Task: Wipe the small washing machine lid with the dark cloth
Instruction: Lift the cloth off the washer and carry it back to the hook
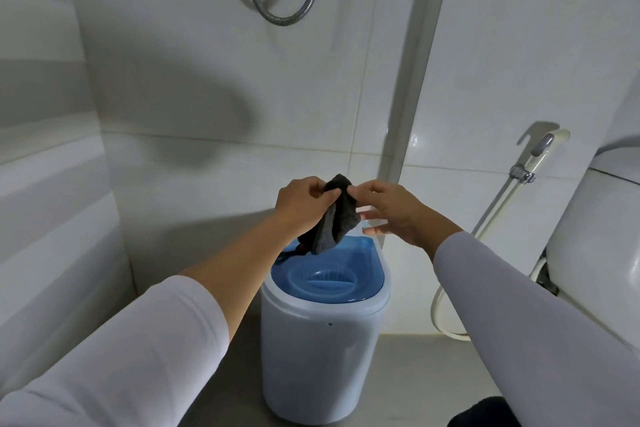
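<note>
Dark cloth (337,218) hung bunched above the blue lid (329,279) of the small washing machine (322,357), pinched at its top by the left hand (304,206) and the right hand (388,211). Folding it into a flat pad before pressing down would probably wipe the ribbed lid best.

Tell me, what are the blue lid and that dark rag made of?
The blue lid looks like see-through plastic: it is smooth, shiny and moulded with ridges. The dark cloth, held by the left hand and right hand, looks like soft, fuzzy fabric, maybe microfibre; it droops and has no shine.
</note>
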Action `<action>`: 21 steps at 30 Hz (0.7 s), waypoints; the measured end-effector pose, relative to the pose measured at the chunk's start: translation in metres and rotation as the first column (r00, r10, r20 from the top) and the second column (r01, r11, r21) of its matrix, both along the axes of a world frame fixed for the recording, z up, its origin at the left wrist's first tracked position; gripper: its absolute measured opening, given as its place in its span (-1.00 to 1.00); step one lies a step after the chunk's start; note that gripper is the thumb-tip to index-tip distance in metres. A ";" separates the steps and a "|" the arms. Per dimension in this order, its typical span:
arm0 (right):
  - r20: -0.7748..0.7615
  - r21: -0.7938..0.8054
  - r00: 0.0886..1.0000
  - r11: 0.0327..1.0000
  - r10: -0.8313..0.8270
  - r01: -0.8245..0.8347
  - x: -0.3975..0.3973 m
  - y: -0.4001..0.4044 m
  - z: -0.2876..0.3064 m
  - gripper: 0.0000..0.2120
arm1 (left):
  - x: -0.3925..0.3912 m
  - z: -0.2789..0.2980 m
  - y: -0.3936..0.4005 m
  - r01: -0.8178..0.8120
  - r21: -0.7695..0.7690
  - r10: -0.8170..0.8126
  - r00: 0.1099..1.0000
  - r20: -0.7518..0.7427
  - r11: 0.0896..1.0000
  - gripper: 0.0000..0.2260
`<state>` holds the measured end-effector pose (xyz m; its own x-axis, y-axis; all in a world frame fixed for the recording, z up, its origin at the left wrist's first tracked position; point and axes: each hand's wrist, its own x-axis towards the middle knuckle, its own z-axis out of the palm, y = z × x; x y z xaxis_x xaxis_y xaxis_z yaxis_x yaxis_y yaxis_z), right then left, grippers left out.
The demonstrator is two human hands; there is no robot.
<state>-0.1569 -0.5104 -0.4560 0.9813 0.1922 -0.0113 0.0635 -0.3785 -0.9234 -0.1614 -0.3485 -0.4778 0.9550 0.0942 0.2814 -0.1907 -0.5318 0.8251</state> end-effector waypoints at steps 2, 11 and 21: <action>0.023 0.040 1.000 0.999 0.010 -0.010 0.000 0.008 0.006 -0.78 | -0.002 0.006 0.007 0.013 -0.010 -0.013 1.000 0.004 1.000 -0.79; 0.024 0.172 0.999 0.984 0.044 -0.047 0.031 0.048 0.017 -0.93 | 0.008 0.029 0.054 0.142 -0.091 -0.142 0.990 0.003 0.986 -0.77; 0.001 0.158 0.989 0.977 0.145 -0.144 0.109 0.112 0.007 -0.80 | 0.069 0.026 0.114 0.041 -0.052 -0.043 0.998 -0.054 0.998 -0.92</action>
